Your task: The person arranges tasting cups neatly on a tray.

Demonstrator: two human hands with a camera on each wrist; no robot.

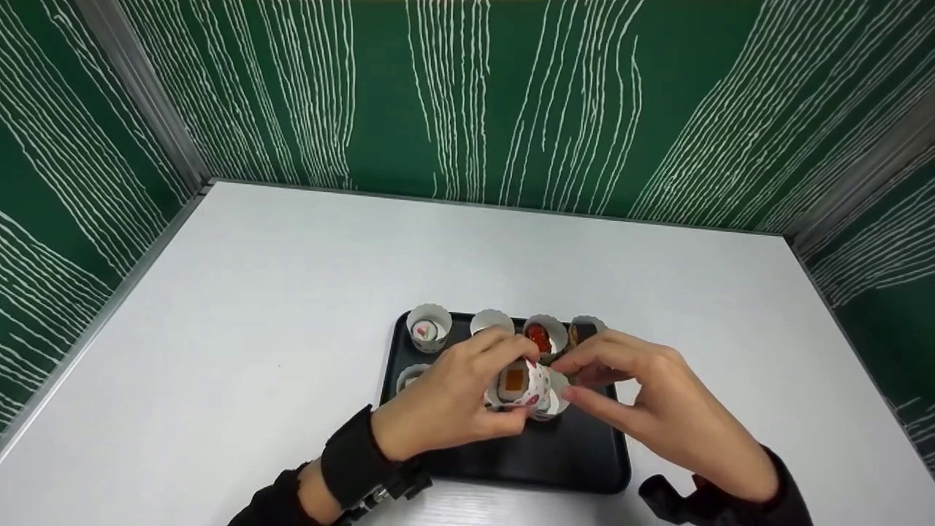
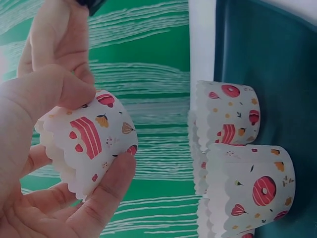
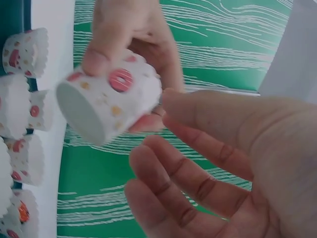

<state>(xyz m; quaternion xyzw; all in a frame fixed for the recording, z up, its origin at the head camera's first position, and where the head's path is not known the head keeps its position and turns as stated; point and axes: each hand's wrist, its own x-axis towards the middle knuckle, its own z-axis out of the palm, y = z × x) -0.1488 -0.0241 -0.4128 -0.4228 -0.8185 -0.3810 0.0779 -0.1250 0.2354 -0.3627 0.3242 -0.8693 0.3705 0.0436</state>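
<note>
My left hand (image 1: 460, 387) grips a white paper baking cup (image 2: 106, 131) printed with cakes and doughnuts, its thumb and fingers around the sides. The cup is tilted above the tray, and a dark-rimmed piece like a sushi roll (image 1: 514, 381) with an orange-brown centre shows inside it. Close to the cup's right side is my right hand (image 1: 650, 387). Its fingers are spread and loosely bent, holding nothing; in the right wrist view the thumb tip is near the scalloped rim, and whether it touches I cannot tell.
Beneath the hands lies a black tray (image 1: 540, 460) on a white table (image 1: 292, 292). Similar paper cups stand on it, one holding a small white roll (image 1: 424, 331), another a red-topped piece (image 1: 539, 338), another a dark-banded piece (image 1: 585, 332). Green white-streaked panels (image 1: 380, 109) surround the table.
</note>
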